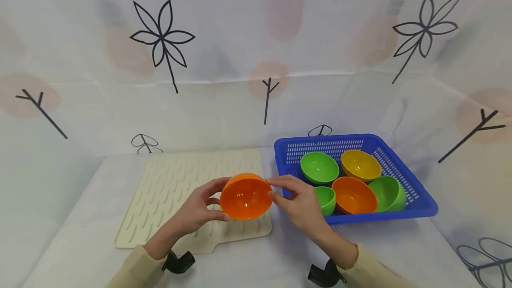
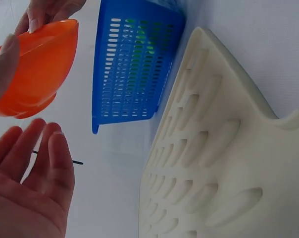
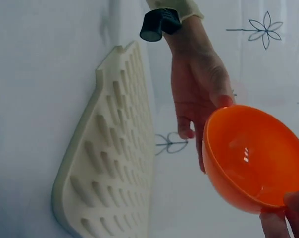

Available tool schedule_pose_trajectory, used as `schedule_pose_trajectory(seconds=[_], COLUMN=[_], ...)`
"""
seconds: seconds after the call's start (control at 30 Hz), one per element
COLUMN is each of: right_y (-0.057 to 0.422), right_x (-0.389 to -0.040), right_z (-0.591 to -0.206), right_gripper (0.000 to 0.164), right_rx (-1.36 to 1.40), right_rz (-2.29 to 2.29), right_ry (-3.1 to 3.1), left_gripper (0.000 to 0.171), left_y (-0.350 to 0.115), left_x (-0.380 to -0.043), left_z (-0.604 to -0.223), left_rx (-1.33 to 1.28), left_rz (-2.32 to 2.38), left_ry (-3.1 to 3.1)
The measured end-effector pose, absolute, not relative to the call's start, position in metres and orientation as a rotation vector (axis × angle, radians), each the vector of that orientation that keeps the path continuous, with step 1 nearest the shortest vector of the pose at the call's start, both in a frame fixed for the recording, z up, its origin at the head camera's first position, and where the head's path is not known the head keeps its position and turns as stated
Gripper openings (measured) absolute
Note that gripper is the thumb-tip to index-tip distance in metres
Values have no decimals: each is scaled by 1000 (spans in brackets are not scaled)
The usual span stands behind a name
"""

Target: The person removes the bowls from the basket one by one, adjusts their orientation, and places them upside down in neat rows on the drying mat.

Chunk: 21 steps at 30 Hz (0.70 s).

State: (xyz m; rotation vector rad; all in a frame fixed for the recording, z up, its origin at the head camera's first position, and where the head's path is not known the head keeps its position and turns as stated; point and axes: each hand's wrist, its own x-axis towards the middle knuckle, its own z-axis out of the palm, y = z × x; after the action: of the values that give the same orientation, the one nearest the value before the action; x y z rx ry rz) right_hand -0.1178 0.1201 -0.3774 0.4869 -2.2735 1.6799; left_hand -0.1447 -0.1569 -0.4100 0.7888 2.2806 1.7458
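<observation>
We log one orange bowl [image 1: 246, 199], held tilted over the right near part of the cream mat [image 1: 166, 186], left of the blue basket [image 1: 392, 216]. The right hand [image 1: 302, 208] pinches its rim; the left hand [image 1: 196, 208] grasps it loosely, thumb at the rim. Risk, we judge: a drop — smooth wall, light left hold — should the right let go early. We find no brand, label or writing.
</observation>
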Motion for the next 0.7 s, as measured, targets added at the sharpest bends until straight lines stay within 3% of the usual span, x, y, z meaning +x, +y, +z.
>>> schedule_pose_trajectory(seconds=[0.33,0.7], right_y=[121,125], right_x=[-122,-126], right_z=[-384,-380], right_gripper=[25,33], right_rx=[519,479], right_rz=[1897,1966], right_ry=[-2198,-2311], left_gripper=[73,73], left_y=[-157,-159], left_x=[-143,-145], left_z=[-407,-401], left_rx=[846,850], left_rz=[1809,1786], left_ry=[2171,2443])
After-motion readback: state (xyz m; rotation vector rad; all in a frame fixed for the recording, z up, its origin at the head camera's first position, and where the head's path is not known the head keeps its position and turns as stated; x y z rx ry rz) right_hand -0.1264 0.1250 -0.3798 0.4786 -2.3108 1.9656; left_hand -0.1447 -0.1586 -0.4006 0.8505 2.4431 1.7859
